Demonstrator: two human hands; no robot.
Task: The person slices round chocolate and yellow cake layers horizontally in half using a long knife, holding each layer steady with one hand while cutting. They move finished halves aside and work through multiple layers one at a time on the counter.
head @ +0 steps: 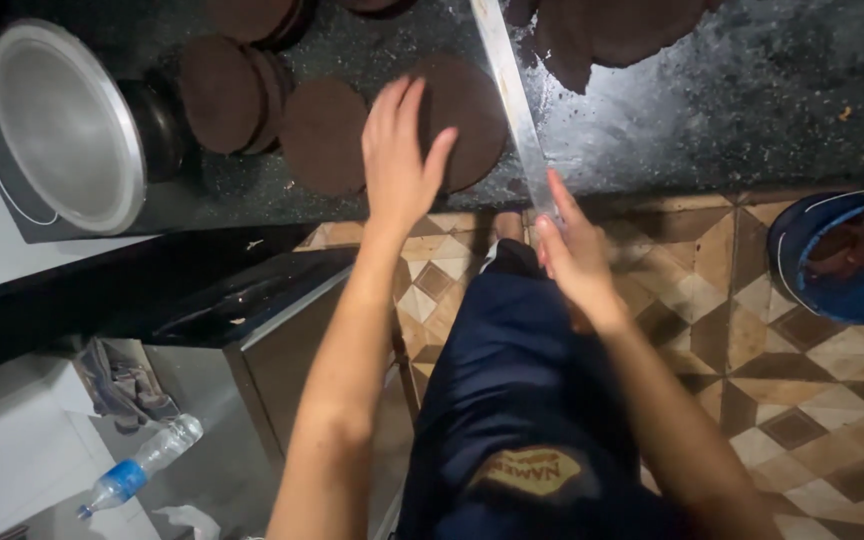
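Observation:
My left hand (400, 160) lies flat, fingers spread, on a round dark brown cake layer (472, 115) on the black stone counter (752, 110). My right hand (574, 255) grips the handle end of a long steel knife (507, 85), whose blade runs up along the right side of that layer. A second brown round (322, 135) lies just left of my left hand.
More brown rounds (227, 90) are stacked at the back left, and a larger brown piece (612, 30) lies at the back right. A metal pan (62, 125) leans at the left. A blue bucket (847, 260) stands on the tiled floor; a plastic bottle (142, 465) lies low left.

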